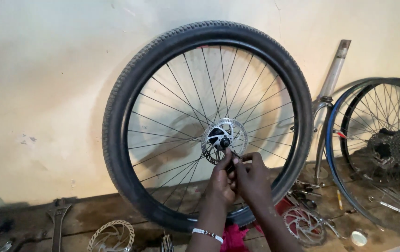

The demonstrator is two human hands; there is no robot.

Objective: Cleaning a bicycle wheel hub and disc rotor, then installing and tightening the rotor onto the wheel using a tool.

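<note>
— Two hands close together at the hub: left hand (pixel 222 179) and right hand (pixel 252 176) pinch a small part I cannot make out.

— Right. The black-tyred spoked bicycle wheel (pixel 208 123) leans against the wall; they work at six o'clock of its perforated silver brake disc (pixel 224 141). Best kept steady, turned squarely.

Bicycle wheel (pixel 208 126): black knobbed tyre, black rim, thin dark spokes; silver perforated brake disc (pixel 224 140) with black hub centre. Left hand (pixel 222 182): white beaded wristband (pixel 207 234) with dark flecks. Second wheel (pixel 377 149): blue rim. Loose silver discs (pixel 111 236) on brown wooden floor (pixel 88 214). Cloth (pixel 234 238): magenta. Wall (pixel 46 70): cream, scuffed.
</note>
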